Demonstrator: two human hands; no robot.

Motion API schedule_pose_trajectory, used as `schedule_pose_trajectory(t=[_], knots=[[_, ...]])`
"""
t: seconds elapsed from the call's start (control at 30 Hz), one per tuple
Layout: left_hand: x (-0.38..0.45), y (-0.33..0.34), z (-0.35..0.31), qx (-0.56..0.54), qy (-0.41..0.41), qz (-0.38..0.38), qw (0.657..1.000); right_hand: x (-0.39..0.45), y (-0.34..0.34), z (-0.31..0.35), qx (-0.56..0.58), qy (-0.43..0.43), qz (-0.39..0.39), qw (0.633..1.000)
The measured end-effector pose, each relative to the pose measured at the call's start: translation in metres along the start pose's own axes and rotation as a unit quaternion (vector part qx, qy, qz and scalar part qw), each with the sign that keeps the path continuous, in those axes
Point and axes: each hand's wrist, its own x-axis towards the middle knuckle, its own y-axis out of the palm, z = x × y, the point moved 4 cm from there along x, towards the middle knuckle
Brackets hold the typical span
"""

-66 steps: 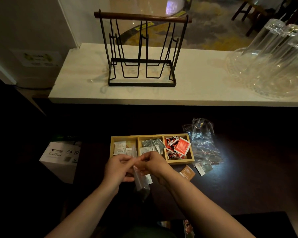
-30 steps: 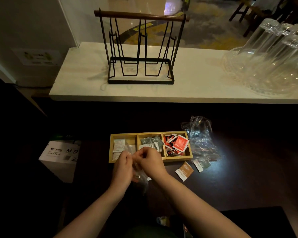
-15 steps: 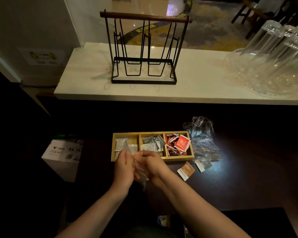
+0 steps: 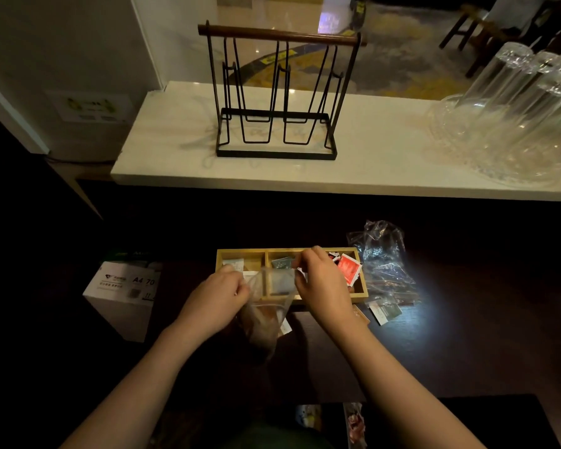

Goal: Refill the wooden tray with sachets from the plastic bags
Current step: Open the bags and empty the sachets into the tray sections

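A wooden tray point(image 4: 240, 254) with three compartments lies on the dark counter. White sachets fill its left part, grey-green ones the middle, red sachets point(image 4: 348, 268) the right. In front of it I hold a clear plastic bag point(image 4: 266, 314) with brownish sachets inside. My left hand point(image 4: 219, 296) pinches the bag's left top edge and my right hand point(image 4: 321, 283) pinches the right top edge, so the mouth is pulled wide. My right hand covers part of the tray's middle and right compartments.
Crumpled empty plastic bags point(image 4: 382, 257) lie right of the tray, with loose sachets point(image 4: 384, 311) in front of them. A white paper box point(image 4: 123, 286) sits at the left. Behind, a raised white ledge holds a black wire rack point(image 4: 277, 92) and upturned glasses point(image 4: 515, 102).
My hands, which were close together on the bag's top, have moved apart and up toward the tray, and the bag's mouth is now pulled open.
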Motion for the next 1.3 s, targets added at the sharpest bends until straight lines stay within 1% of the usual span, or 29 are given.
schedule_pose_trajectory(t=[0.03,0.07,0.13,0.17,0.2,0.23,0.3,0.37,0.4,0.47,0.5,0.57,0.63,0.7,0.73,0.77,0.83,0.9,0.93,0.97,1.0,1.1,1.2,1.3], knots=[[0.002,0.001,-0.002,-0.024,-0.01,-0.003,1.0,-0.001,-0.002,0.009,0.002,-0.043,-0.002,0.999],[0.005,0.002,-0.003,-0.046,-0.018,-0.006,0.999,-0.002,-0.001,0.018,0.015,-0.082,0.019,0.996],[0.009,0.004,-0.003,-0.085,-0.028,-0.009,0.996,-0.008,0.006,0.034,0.05,-0.123,0.108,0.985],[0.009,0.004,-0.002,-0.108,-0.033,-0.008,0.994,-0.011,0.012,0.039,0.05,-0.132,0.153,0.978],[0.01,0.005,0.0,-0.14,-0.034,-0.001,0.99,-0.013,0.019,0.041,0.037,-0.139,0.183,0.973],[0.009,0.007,0.001,-0.176,-0.034,0.011,0.984,-0.014,0.026,0.042,0.019,-0.145,0.19,0.971],[0.004,0.011,0.003,-0.253,-0.039,0.037,0.966,-0.011,0.034,0.042,0.003,-0.156,0.154,0.976],[0.0,0.015,0.01,-0.363,-0.069,0.042,0.928,-0.003,0.033,0.041,0.016,-0.145,0.12,0.982],[-0.001,0.015,0.017,-0.408,-0.094,0.023,0.908,0.001,0.031,0.042,0.023,-0.143,0.113,0.983],[0.001,0.022,0.04,-0.447,-0.168,-0.023,0.878,0.008,0.027,0.045,0.05,-0.139,0.106,0.983],[0.0,0.029,0.051,-0.449,-0.208,-0.025,0.869,0.011,0.022,0.048,0.073,-0.138,0.103,0.982],[-0.007,0.049,0.06,-0.474,-0.265,0.024,0.84,0.017,0.013,0.057,0.126,-0.135,0.103,0.977],[-0.015,0.065,0.056,-0.535,-0.294,0.072,0.789,0.023,0.004,0.065,0.181,-0.127,0.112,0.969],[-0.021,0.07,0.05,-0.616,-0.321,0.066,0.717,0.028,-0.003,0.072,0.231,-0.112,0.125,0.958],[-0.021,0.071,0.049,-0.636,-0.335,0.053,0.694,0.03,-0.004,0.074,0.256,-0.103,0.129,0.953],[-0.021,0.071,0.049,-0.636,-0.346,0.047,0.689,0.032,-0.007,0.076,0.278,-0.093,0.131,0.947],[-0.02,0.073,0.044,-0.633,-0.351,0.077,0.686,0.038,-0.012,0.078,0.311,-0.081,0.126,0.938],[-0.02,0.074,0.035,-0.661,-0.328,0.109,0.666,0.045,-0.016,0.075,0.332,-0.074,0.118,0.933],[-0.019,0.072,0.034,-0.676,-0.316,0.101,0.658,0.049,-0.018,0.073,0.338,-0.067,0.113,0.932],[-0.017,0.068,0.035,-0.681,-0.309,0.075,0.659,0.052,-0.019,0.071,0.342,-0.057,0.106,0.932],[-0.015,0.064,0.038,-0.676,-0.306,0.04,0.669,0.054,-0.021,0.068,0.345,-0.046,0.099,0.932],[-0.013,0.045,0.05,-0.614,-0.299,-0.059,0.728,0.061,-0.025,0.056,0.329,-0.016,0.085,0.94],[-0.006,0.027,0.062,-0.539,-0.264,-0.139,0.788,0.066,-0.019,0.037,0.28,0.02,0.107,0.954],[0.001,0.01,0.072,-0.475,-0.228,-0.214,0.823,0.066,-0.004,0.022,0.216,0.043,0.126,0.967]])
